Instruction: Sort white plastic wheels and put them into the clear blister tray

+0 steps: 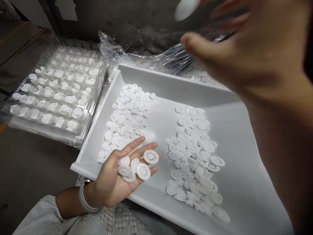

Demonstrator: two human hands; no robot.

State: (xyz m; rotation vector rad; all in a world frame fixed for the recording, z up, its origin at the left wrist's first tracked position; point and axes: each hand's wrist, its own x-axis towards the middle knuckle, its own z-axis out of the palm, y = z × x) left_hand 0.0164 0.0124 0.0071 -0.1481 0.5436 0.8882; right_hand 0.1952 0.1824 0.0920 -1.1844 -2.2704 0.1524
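My left hand (122,173) is palm up over the tray, fingers spread, and several white spoked plastic discs (143,171) lie on its palm and fingers. Blurred by motion, my right hand (244,49) is raised at the upper right with its thumb apart. A white disc (187,9) shows at its fingertips near the top edge; whether it is gripped cannot be made out. Below, the light grey tray (156,202) bears a left heap of smaller white discs (132,101) and a right heap of larger ones (195,156).
On the left stands a stack of clear plastic blister trays (56,88) with white parts in their pockets. Crumpled clear plastic film (166,58) lies behind the grey tray, against a dark panel (132,19). The tray's raised back wall is beneath my right forearm.
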